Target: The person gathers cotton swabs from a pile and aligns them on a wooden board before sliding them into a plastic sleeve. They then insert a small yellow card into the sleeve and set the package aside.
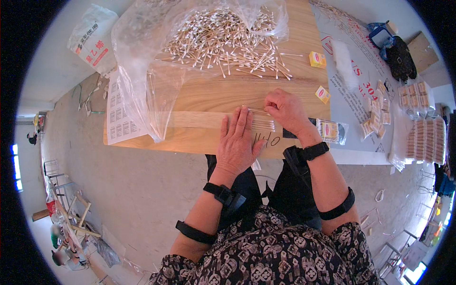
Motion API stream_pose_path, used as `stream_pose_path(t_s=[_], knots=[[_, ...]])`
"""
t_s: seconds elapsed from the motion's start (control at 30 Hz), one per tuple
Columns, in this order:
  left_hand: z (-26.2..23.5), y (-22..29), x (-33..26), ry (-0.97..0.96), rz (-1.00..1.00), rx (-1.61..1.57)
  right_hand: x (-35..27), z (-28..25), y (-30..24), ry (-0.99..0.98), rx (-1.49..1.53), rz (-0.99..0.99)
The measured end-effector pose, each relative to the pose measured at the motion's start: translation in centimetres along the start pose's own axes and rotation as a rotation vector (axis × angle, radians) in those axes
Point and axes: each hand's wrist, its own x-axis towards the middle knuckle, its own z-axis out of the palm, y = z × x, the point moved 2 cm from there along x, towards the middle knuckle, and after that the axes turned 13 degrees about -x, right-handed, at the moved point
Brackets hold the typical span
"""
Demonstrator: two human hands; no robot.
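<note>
Wood-grained counter point(209, 92), smooth and pale brown, stands over a dull grey floor point(118, 190) marked with scattered debris. Heaped toward its far edge are loose cotton swabs point(223, 38), thin sticks with white rounded tips, lying in crossed directions. Clear, wrinkled plastic film point(137, 71) spreads along the left edge, partly over a printed paper sheet point(121, 121) at the near left corner. Near the middle of the near edge lies a row of swabs point(263, 124), sticks roughly parallel to that edge.

Left hand point(239, 137): palm down, fingers straight and close together, thumb apart; the fingers lie at the left end of the row. Right hand point(287, 108): fingers curled and drawn together at the right end of the uppermost sticks; whether they are clamped on one cannot be told.

Toward the right edge are two small yellow cards, the upper point(317, 59) and the lower point(322, 94). At the near right corner is a glossy clear packet point(328, 130) containing swabs and a yellow label.
</note>
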Motion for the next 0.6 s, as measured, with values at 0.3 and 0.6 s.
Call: stream_pose_path(t_s=[0.3,0.6], knots=[[-0.1,0.1,0.2,0.056,-0.056,-0.027,-1.4,-0.2,-0.2,0.053,0.159,-0.034],[-0.3,-0.5,0.3,-0.01,-0.131,-0.194,-5.1,4.5,-2.4,0.536,0.681,0.318]])
